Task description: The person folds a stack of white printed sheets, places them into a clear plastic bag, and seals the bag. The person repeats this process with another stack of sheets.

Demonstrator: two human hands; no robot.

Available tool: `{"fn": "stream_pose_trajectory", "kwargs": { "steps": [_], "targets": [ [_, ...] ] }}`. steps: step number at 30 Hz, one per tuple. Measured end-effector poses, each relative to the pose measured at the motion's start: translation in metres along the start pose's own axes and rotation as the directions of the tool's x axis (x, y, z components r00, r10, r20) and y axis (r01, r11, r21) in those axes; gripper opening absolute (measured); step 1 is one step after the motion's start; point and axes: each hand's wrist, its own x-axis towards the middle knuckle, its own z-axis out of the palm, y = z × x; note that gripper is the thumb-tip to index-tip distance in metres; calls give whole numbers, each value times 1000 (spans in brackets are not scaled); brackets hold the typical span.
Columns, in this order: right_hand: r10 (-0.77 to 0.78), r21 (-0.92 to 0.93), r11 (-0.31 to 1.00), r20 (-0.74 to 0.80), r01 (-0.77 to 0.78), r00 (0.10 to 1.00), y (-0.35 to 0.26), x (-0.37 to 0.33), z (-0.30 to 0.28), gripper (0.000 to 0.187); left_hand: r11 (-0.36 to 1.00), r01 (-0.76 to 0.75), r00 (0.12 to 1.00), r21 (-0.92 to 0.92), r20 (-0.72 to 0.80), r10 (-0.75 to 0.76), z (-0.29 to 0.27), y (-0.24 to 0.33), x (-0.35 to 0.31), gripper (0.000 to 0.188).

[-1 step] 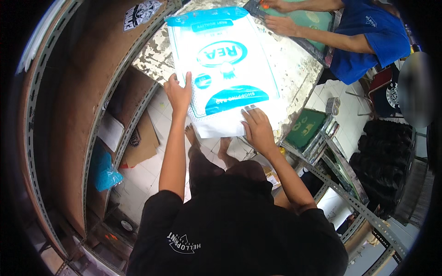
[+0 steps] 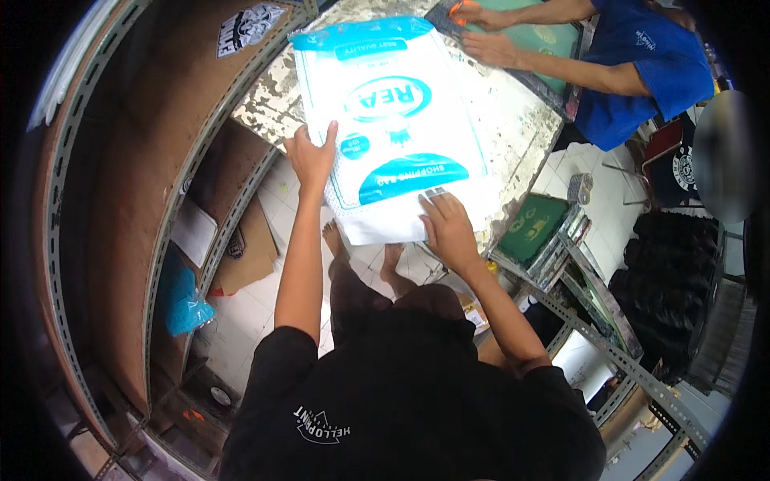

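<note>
A large flat pack of plastic shopping bags [image 2: 385,132], white with turquoise print, lies on the worn, paint-flaked table [image 2: 269,100]. Its plain white end hangs over the near edge. My left hand [image 2: 311,160] is at the pack's left side, thumb stretched along its edge and fingers apart from the thumb, tips partly hidden. Across the white end lies my right hand [image 2: 451,232], its fingers flat on top and its thumb spread toward the near edge. Neither hand closes round the pack.
A co-worker in a blue shirt [image 2: 642,72] handles an orange tool [image 2: 459,11] over a green screen frame [image 2: 553,40]. Shelving [image 2: 144,160] stands left, with a turquoise plastic packet [image 2: 186,301] on it. Another green frame [image 2: 533,224] and black bundles [image 2: 666,256] are at right.
The co-worker's orange tool shows slightly more, and the whole view has shifted a little. My hands and the pack keep nearly the same places.
</note>
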Motion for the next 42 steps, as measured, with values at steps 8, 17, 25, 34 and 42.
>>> {"fn": "stream_pose_trajectory", "kwargs": {
  "steps": [8, 17, 25, 34, 42],
  "targets": [
    [258, 162, 964, -375, -212, 890, 50, 43, -22, 15, 987, 155, 916, -47, 382, -125, -11, -17, 78, 76],
    [596, 290, 571, 496, -768, 631, 182, 162, -7, 64, 806, 241, 958, -541, 264, -109, 32, -32, 29, 50],
    [378, 661, 368, 537, -654, 754, 98, 183, 25, 33, 728, -6, 999, -685, -28, -19, -50, -49, -1, 40],
    [64, 667, 457, 636, -589, 769, -150, 397, 139, 41, 576, -64, 957, -815, -214, -195, -308, -168, 117, 38],
    [-134, 487, 825, 660, -285, 739, -301, 575, 344, 86, 461, 17, 991, -887, -46, -125, -420, -368, 283, 60]
  ]
}}
